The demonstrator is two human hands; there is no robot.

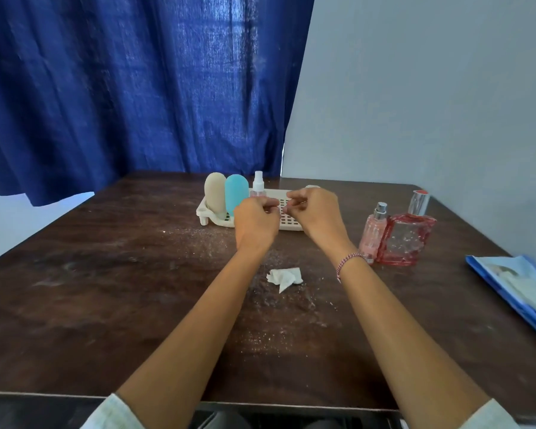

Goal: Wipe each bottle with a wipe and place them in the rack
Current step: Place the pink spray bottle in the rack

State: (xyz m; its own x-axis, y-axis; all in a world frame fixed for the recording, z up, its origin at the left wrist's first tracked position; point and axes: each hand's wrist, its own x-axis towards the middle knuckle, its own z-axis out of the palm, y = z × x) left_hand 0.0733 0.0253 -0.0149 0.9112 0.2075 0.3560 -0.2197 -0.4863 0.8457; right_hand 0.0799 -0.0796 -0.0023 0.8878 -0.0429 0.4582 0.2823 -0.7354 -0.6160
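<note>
left hand (256, 218): raised over the rack's front edge, fingers curled, thumb against fingertips; can't tell if it pinches anything
right hand (316, 212): same height, just beside left hand, fingertips nearly meeting; fingers curled, small pale bit at the tips, too blurred to tell what it is or whether it's gripped
rack (291, 226): white, slotted, 12 o'clock on table, near far edge
beige bottle (214, 193): upright in rack, left end
teal bottle (236, 191): upright in rack, touching beige bottle on its right
spray bottle (258, 184): clear, upright in rack, just right of teal bottle, lower part hidden by left hand
slim pink bottle (373, 233): upright on table, 2 o'clock, outside rack
wide pink bottle (406, 239): upright, touching slim pink bottle on its right
wipe (284, 277): crumpled, loose on table centre, between the forearms
pack (520, 289): blue, flat, 3 o'clock at table's right edge
bracelet (350, 263): pink, on right wrist
table (106, 289): dark wood, white specks around centre
curtain (136, 88): blue, behind table, 11 o'clock
</note>
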